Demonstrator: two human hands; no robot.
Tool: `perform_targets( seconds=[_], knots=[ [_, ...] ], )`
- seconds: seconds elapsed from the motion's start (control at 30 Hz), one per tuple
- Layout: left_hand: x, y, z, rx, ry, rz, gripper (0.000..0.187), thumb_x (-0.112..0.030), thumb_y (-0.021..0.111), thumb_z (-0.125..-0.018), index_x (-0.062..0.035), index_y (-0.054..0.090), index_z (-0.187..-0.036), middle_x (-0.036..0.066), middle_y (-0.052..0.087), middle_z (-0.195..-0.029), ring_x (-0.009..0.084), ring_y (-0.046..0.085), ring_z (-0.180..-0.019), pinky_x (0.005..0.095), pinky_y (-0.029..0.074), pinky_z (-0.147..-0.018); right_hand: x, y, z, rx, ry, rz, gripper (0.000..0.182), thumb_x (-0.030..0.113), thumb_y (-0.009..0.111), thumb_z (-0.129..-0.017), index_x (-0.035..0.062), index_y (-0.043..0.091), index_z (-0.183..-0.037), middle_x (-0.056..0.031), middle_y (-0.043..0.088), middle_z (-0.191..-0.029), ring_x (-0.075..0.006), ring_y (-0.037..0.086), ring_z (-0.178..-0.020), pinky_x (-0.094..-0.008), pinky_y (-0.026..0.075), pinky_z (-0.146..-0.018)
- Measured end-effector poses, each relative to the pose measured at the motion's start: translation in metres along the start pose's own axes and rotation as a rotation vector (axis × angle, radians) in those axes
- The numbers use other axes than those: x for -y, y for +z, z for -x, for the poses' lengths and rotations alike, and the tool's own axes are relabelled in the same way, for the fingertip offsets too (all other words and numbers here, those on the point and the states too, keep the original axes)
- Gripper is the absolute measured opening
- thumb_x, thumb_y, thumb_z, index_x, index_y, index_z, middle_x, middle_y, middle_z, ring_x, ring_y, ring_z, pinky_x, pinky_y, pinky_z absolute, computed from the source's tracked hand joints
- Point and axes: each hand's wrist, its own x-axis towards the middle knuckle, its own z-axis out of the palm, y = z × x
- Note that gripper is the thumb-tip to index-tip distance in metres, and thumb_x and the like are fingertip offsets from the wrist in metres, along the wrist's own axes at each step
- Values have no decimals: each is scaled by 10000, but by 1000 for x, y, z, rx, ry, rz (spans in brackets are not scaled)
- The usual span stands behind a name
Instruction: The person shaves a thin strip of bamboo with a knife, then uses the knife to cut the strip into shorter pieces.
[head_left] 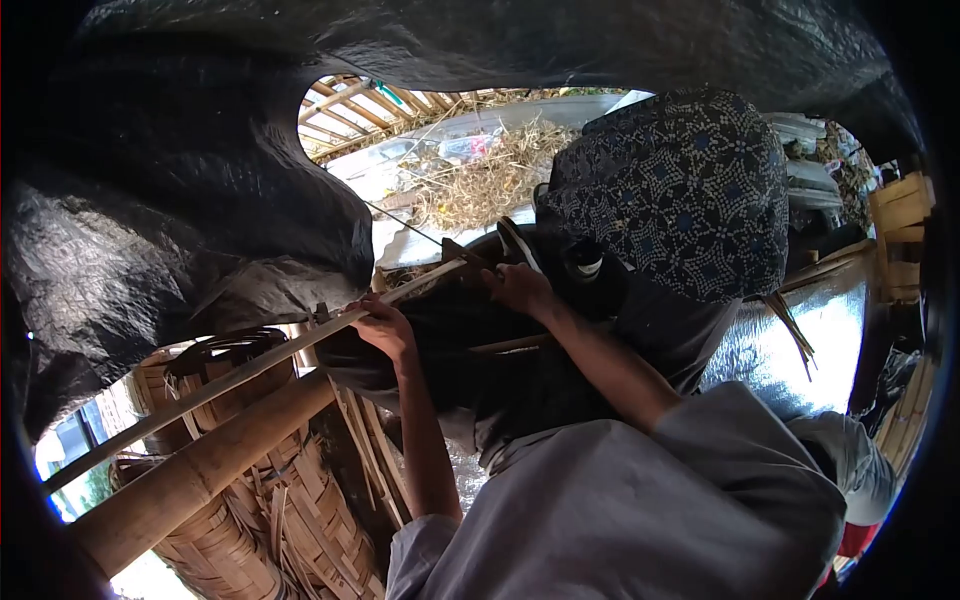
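Note:
A long split bamboo strip point(250, 370) runs diagonally from the lower left up to the middle of the view. My left hand point(385, 328) is closed around it, close to the upper part. At the strip's upper end, my right hand point(522, 290) grips what looks like a knife with a dark brown blade point(462, 252); the handle is hidden in my fingers. That blade crosses the strip and seems to touch it. Both hands are over my dark-trousered lap point(450, 370).
A thick bamboo pole point(210, 475) lies below the strip, beside woven bamboo baskets point(300, 500). Black plastic sheeting point(180, 200) hangs overhead and at left. A patterned dark cloth point(680, 190) stands close at right. Dry straw point(490, 175) lies ahead; a shiny silver sheet point(800, 330) is at right.

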Motion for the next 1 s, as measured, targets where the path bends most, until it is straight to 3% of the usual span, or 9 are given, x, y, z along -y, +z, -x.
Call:
perform_targets(
  seconds=[0.07,0.17,0.4,0.47,0.6,0.67,0.77,0.87,1.0],
  knots=[
    [15,3,5,-8,-8,41,80,-31,361,-871,38,378,-834,164,509,-691,288,541,-576,344,426,-506,-23,14,-18,86,129,281,549,525,360,-836,52,597,-985,-177,607,-954,-309,573,-940,-420,455,-804],
    [13,0,2,-19,61,14,56,-15,372,-866,37,380,-847,159,504,-704,281,534,-581,339,426,-511,-16,3,-24,188,92,259,576,548,343,-828,59,603,-987,-168,580,-1044,-298,555,-987,-414,445,-830],
    [23,3,1,18,15,-58,120,-92,353,-886,27,364,-876,165,562,-710,269,602,-626,346,490,-538,23,-1,-17,122,-60,78,566,532,366,-821,45,618,-963,-198,623,-841,-358,601,-831,-446,472,-760],
    [19,3,0,6,8,-32,94,-54,359,-878,37,371,-898,163,536,-705,269,574,-597,351,463,-519,40,1,-16,-49,-115,40,553,519,374,-824,41,618,-953,-205,622,-797,-384,601,-784,-456,477,-734],
    [11,-1,0,-2,20,-56,96,-19,366,-872,46,369,-942,162,516,-697,270,556,-575,349,442,-506,23,13,-16,-65,-112,42,532,498,367,-832,44,615,-957,-212,618,-839,-381,589,-842,-446,466,-769],
    [20,-1,6,-11,46,-45,100,-21,368,-872,44,366,-948,164,517,-700,270,556,-573,349,443,-503,-11,17,-13,67,56,143,522,483,356,-840,44,606,-975,-215,613,-881,-372,572,-904,-445,446,-810],
    [16,4,-1,-30,96,-40,98,-21,373,-871,40,364,-948,168,515,-709,271,555,-570,350,442,-495,-32,28,-14,-19,67,180,532,477,346,-846,28,602,-971,-216,607,-913,-360,557,-946,-431,430,-841],
    [13,2,2,-30,73,-51,81,-14,374,-865,33,365,-930,169,510,-714,276,545,-560,355,439,-483,-11,14,-14,90,133,137,602,535,348,-833,9,581,-1011,-220,574,-1012,-345,534,-994,-413,420,-863],
    [19,-1,1,-38,26,-67,74,-16,374,-864,33,370,-920,159,523,-707,270,554,-579,346,450,-509,14,5,-13,92,62,81,602,538,356,-832,12,578,-1023,-223,596,-940,-364,540,-973,-418,427,-851]
  ],
)
